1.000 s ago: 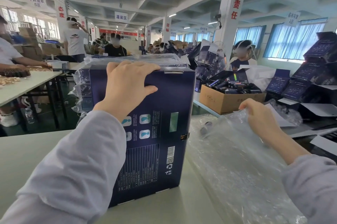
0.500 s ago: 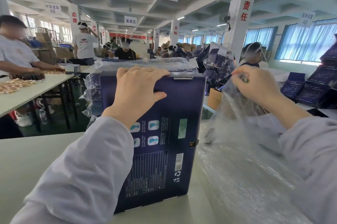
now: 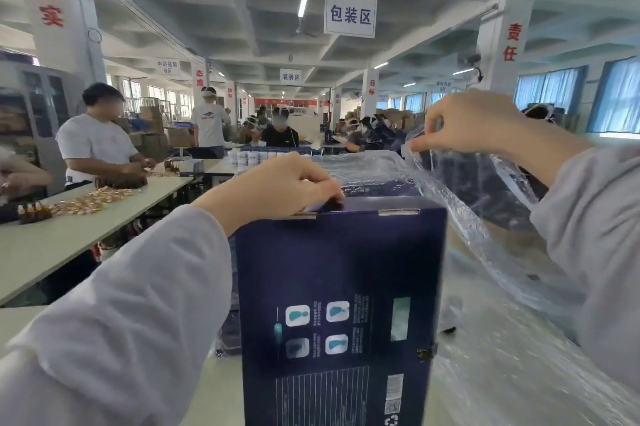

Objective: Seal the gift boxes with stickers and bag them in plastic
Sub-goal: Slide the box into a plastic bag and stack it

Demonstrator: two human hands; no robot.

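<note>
A dark blue gift box (image 3: 339, 304) stands upright on the table in front of me, its printed back panel facing me. My left hand (image 3: 277, 183) grips the box's top edge, fingers curled over the handle slot. My right hand (image 3: 467, 122) is raised to the right of and above the box and pinches the edge of a clear plastic bag (image 3: 485, 217). The bag hangs down from that hand to a heap of clear plastic (image 3: 512, 366) on the table. Behind the box lies another blue box wrapped in plastic (image 3: 374, 176).
A pale green table (image 3: 214, 391) carries the box. To the left stands a long table (image 3: 52, 238) with small bottles and gold pieces, where a seated person works. More people and cartons fill the hall behind. A pillar stands at the right.
My right hand has lifted the plastic bag higher and further up beside the box. My left hand shifted from lying over the box's face to gripping its top edge.
</note>
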